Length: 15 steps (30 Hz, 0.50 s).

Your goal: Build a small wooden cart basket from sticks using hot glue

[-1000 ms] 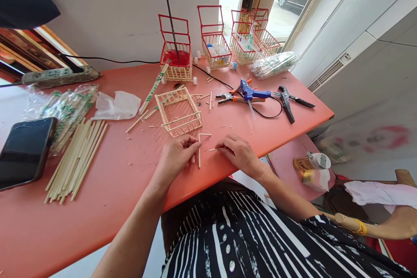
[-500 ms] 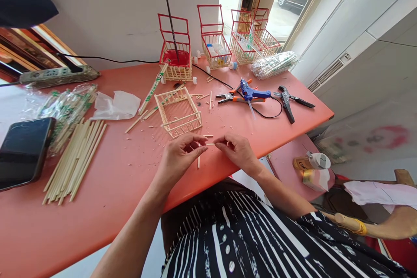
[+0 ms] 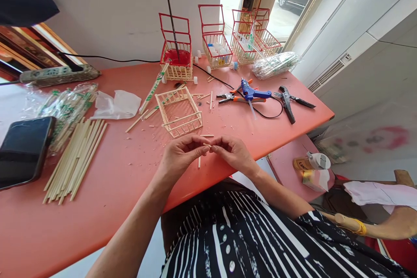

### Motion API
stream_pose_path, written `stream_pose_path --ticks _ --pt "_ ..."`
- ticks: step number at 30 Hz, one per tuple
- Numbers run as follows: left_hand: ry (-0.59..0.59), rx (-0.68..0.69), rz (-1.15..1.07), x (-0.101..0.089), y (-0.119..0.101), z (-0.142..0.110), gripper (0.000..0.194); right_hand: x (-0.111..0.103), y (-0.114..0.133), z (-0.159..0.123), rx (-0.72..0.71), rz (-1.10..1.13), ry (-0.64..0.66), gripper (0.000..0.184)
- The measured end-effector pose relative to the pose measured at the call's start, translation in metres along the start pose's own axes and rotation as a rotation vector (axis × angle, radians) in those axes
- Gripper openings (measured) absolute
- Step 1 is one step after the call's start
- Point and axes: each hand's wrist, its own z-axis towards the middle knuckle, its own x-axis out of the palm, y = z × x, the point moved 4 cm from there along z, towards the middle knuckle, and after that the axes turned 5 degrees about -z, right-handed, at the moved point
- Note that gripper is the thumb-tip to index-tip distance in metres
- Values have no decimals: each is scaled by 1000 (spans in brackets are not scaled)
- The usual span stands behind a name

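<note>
My left hand (image 3: 184,152) and my right hand (image 3: 233,152) meet fingertip to fingertip above the table near its front edge. Both are closed in a pinch on one short piece of wooden stick (image 3: 207,144), mostly covered by the fingers. Just beyond them lies a rectangular frame of thin sticks (image 3: 179,113), open in the middle. One loose short stick (image 3: 207,135) rests behind the fingertips, and another short stick (image 3: 199,163) lies below them, between the hands.
Behind stand several red-handled stick carts (image 3: 177,58). A blue glue gun (image 3: 252,91), pliers (image 3: 228,97) and black cutters (image 3: 287,104) lie to the right. Left are long sticks (image 3: 76,160), a phone (image 3: 26,152), plastic wrap (image 3: 117,104) and a power strip (image 3: 60,74).
My right hand has moved left and my fingertips have come together. The short stick that showed between them is now mostly covered.
</note>
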Motion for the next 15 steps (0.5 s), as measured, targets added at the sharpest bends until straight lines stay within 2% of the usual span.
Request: stream_pose_path --ticks 4,15 --pt "-6 13 31 -1 0 0 22 1 -1 1 -23 9 -14 26" --pt "-17 172 114 -3 -2 0 6 2 2 -1 -52 -65 -17 22"
